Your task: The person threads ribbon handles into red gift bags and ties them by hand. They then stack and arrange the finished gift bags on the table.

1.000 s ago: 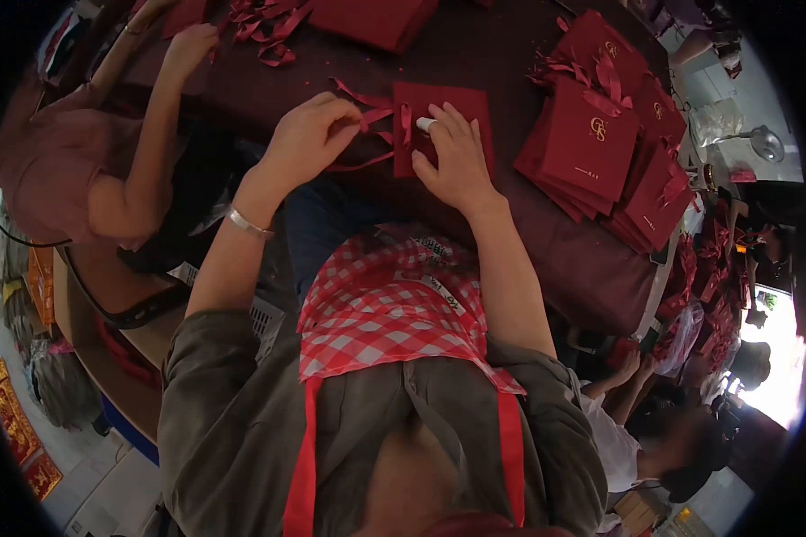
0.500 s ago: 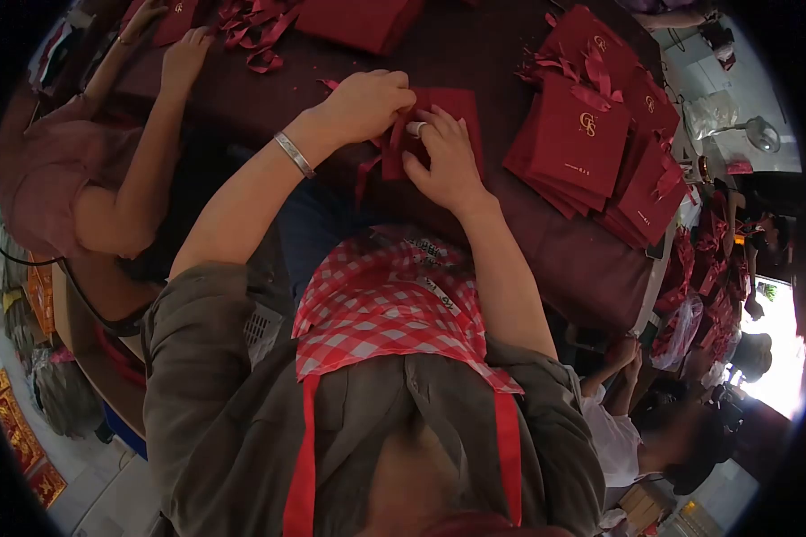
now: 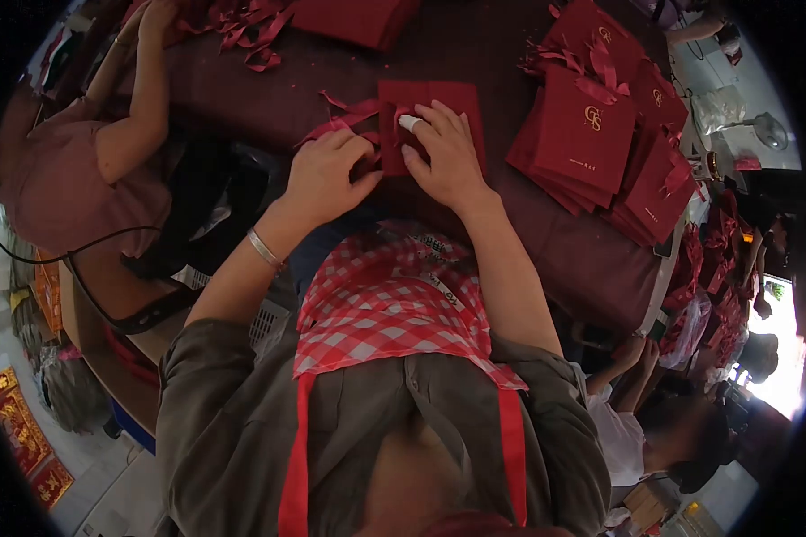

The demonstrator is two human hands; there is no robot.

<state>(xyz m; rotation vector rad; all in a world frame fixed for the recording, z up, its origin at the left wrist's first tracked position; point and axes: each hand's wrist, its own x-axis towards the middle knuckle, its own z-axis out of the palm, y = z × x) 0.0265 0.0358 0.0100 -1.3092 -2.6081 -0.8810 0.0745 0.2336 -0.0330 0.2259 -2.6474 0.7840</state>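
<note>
A dark red paper gift bag (image 3: pixel 432 93) lies on the table in front of me. My right hand (image 3: pixel 445 159) rests on the bag, fingers stretched out and thumb apart; a white band wraps one finger. Just left of the bag is my left hand (image 3: pixel 330 174), its fingers curled and thumb bent in, closed on a red ribbon (image 3: pixel 354 111). The ribbon trails out above the knuckles toward the bag's left side. Part of the ribbon is hidden under the fingers.
Stacked red bags with gold lettering (image 3: pixel 591 125) stand at the right of the dark red table (image 3: pixel 546 242). More bags (image 3: pixel 354 20) and loose ribbons (image 3: pixel 252 31) lie at the far side. A co-worker (image 3: pixel 107 170) sits at the left; another person (image 3: pixel 613 430) is at the right.
My left hand has come down and left from above the bag to beside it. More of the ribbon now shows at the left. My right hand stays on the bag.
</note>
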